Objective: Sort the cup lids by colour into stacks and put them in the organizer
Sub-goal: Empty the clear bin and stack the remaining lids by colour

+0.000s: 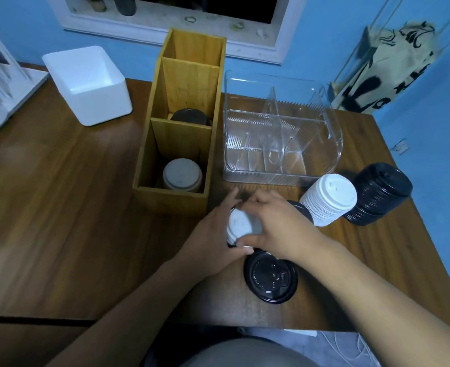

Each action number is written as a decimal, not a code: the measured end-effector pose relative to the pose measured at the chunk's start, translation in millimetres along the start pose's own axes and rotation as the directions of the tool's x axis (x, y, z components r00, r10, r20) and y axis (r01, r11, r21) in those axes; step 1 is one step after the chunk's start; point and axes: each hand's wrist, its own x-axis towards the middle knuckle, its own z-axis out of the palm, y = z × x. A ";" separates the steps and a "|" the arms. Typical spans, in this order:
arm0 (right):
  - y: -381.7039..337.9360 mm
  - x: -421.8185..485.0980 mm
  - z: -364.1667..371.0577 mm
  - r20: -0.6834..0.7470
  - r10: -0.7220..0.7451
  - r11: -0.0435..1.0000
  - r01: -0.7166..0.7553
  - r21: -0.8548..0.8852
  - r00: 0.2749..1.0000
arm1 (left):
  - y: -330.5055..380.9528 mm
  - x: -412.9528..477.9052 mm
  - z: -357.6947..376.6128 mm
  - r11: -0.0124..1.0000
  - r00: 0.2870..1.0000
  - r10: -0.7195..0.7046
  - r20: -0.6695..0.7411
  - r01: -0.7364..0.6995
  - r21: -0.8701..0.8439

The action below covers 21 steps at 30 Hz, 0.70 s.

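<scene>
A small stack of white lids (241, 225) stands on the table just in front of the wooden organizer (174, 193). My left hand (213, 234) and my right hand (279, 227) both grip this stack from its sides. A single black lid (270, 276) lies flat below my hands, and another black lid (302, 209) peeks out behind my right hand. A tall white lid stack (328, 200) and a tall black lid stack (380, 193) stand to the right. In the organizer, white lids (182, 174) fill the near compartment and black lids (190, 117) the middle one.
A clear plastic divided bin (282, 144) sits right of the organizer. A white foam box (89, 84) and a white rack (1, 83) stand at the back left. The table's right edge runs close behind the black stack.
</scene>
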 end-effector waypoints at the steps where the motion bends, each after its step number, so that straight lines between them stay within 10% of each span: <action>1: 0.7 0.7 0.1 0.005 0.008 1.000 -0.008 0.011 1.000 | 0.3 -0.2 -0.2 1.000 1.000 -0.004 0.003 0.004 0.004; 9: -1.6 -3.2 -1.0 0.022 -0.008 1.000 0.008 -0.027 1.000 | 3.4 0.0 0.6 0.997 1.000 0.028 -0.006 -0.028 0.067; 14: 0.1 -82.2 5.4 -0.345 -0.111 0.969 0.178 0.170 0.932 | 3.4 -2.7 2.0 0.992 0.999 0.040 -0.034 -0.036 0.124; 21: 18.8 -148.1 53.9 -0.255 -0.213 0.977 0.212 -0.035 0.943 | 6.2 -2.4 -0.6 0.978 0.998 0.044 -0.034 -0.037 0.203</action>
